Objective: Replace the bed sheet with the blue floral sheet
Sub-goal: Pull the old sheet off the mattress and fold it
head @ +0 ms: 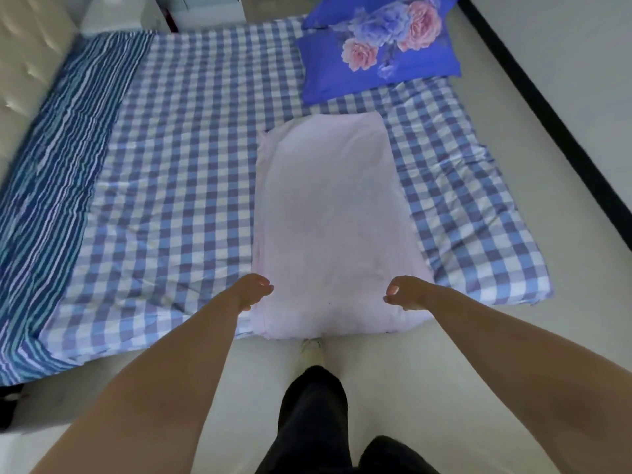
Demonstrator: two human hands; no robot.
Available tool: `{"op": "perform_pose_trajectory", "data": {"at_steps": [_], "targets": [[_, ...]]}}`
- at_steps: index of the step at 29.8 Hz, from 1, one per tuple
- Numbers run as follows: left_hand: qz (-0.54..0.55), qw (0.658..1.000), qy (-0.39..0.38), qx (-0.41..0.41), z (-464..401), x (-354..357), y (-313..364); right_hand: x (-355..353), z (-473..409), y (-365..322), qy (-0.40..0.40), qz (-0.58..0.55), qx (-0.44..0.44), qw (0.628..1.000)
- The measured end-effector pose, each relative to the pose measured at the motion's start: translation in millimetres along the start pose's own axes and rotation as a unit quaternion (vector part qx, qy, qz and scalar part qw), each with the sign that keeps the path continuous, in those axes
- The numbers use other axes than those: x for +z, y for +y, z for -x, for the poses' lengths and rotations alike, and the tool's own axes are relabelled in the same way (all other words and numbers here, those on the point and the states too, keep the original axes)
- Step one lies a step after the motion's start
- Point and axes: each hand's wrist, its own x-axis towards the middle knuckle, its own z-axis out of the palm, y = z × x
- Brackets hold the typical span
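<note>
A pale pink folded sheet (331,217) lies lengthwise on the bed, its near end at the bed's front edge. Under it the bed is covered by a blue-and-white checked sheet (178,186). My left hand (251,290) hovers at the pink sheet's near left edge, fingers loosely curled, holding nothing. At the near right edge my right hand (405,292) is in the same loose curl and also holds nothing. Two blue floral pillows (376,59) with pink and blue roses lie at the bed's far right corner.
A blue striped cloth (58,186) covers the bed's left part, beside a cream tufted headboard (24,63). Pale floor (393,388) runs along the near side, where my dark trousers and shoe show. A dark skirting board (564,131) lines the right wall.
</note>
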Motion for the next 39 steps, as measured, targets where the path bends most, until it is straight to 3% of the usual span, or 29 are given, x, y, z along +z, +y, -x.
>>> {"op": "perform_pose_trajectory", "data": {"at_steps": [10, 17, 22, 25, 32, 36, 39], "targets": [[0.041, 0.999, 0.004, -0.016, -135, -83, 74, -96, -141, -84, -0.007, -0.129, 0.048, 0.991], [0.114, 0.990, 0.068, -0.046, -220, -104, 110, -171, -247, -118, 0.000, -0.182, 0.047, 0.982], [0.100, 0.991, 0.076, -0.046, -294, -111, 136, -200, -324, -141, 0.012, -0.337, 0.053, 0.940], [0.098, 0.991, 0.089, -0.019, -351, -122, 151, -212, -379, -160, 0.026, -0.337, 0.042, 0.940], [0.087, 0.987, 0.133, -0.036, -493, -150, 188, -246, -513, -209, 0.129, -0.112, -0.040, 0.985], [0.143, 0.979, 0.148, -0.001, -567, -166, 215, -286, -591, -250, 0.286, 0.016, -0.091, 0.954], [0.107, 0.976, 0.185, 0.049, -612, -173, 229, -314, -636, -281, 0.328, 0.063, -0.147, 0.931]]}}
